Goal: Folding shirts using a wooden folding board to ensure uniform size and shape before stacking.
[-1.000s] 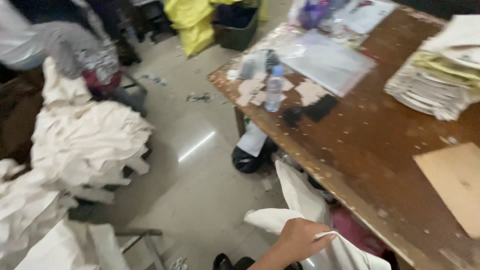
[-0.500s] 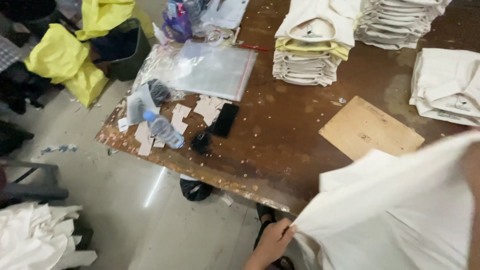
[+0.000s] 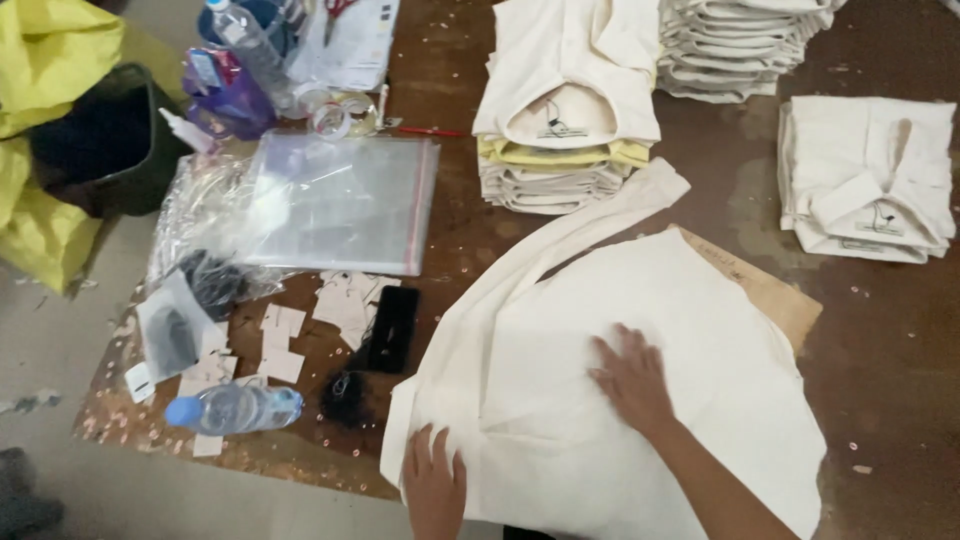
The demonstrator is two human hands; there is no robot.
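A soft cream shirt (image 3: 640, 390) lies spread flat on the scuffed brown wooden table (image 3: 890, 330), partly over a cardboard sheet (image 3: 770, 290). The left hand (image 3: 435, 485) presses palm-down on the near hem, and the right hand (image 3: 630, 380) lies flat mid-cloth, fingers splayed, neither one gripping anything. Folded shirt stacks (image 3: 565, 110) sit beyond. Clear plastic bags (image 3: 345, 200) lie to the left, plus a fallen water bottle (image 3: 235, 408) and what's probably a black phone (image 3: 392, 328).
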